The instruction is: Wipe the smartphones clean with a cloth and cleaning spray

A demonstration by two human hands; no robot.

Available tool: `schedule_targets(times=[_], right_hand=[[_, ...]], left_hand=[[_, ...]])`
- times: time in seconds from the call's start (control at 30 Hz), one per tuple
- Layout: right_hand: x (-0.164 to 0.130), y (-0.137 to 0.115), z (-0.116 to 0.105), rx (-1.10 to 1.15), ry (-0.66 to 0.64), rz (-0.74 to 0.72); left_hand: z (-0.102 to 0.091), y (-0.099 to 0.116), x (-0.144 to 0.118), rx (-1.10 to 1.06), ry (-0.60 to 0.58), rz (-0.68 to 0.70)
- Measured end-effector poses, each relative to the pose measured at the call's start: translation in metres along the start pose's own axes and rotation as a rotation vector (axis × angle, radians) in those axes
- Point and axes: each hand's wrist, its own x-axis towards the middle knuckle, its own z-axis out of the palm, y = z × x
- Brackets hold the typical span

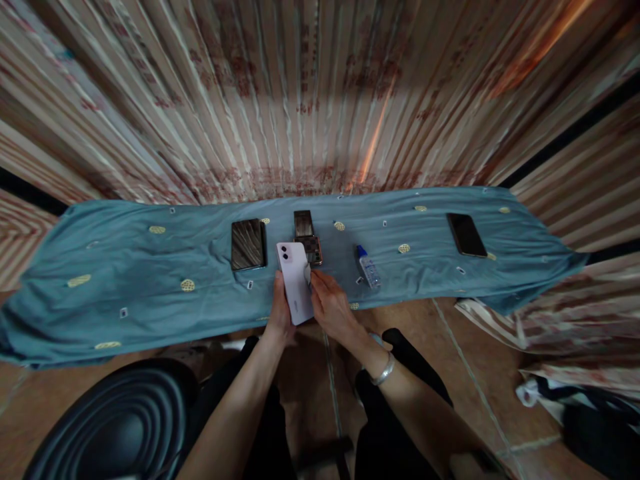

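My left hand [281, 308] grips a pale lilac smartphone [296, 283] along its left edge, its back with two camera lenses facing up. At the phone's right edge, my right hand [330, 300] has its fingers pinched around a small whitish cloth [307, 272], mostly hidden by the fingers. Just beyond the phone lies an open flip phone [303, 224], its lower half partly covered. To the left rests a dark tablet-like folding phone [246, 245]. A clear bottle with a blue cap [369, 268] lies to the right of my right hand.
A blue patterned cloth [150, 267] covers the long narrow table. Another dark phone [467, 235] lies towards its right end. Pleated curtains [310, 120] hang behind the table. A round black stool [115, 427] stands at the lower left on the tiled floor.
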Motion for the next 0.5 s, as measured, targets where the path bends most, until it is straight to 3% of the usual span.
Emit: schedule_targets(times=[0.5], right_hand=[[-0.0062, 0.0028, -0.0007, -0.004, -0.033, -0.011]], left_hand=[[0.0005, 0.0007, -0.0017, 0.017, 0.016, -0.023]])
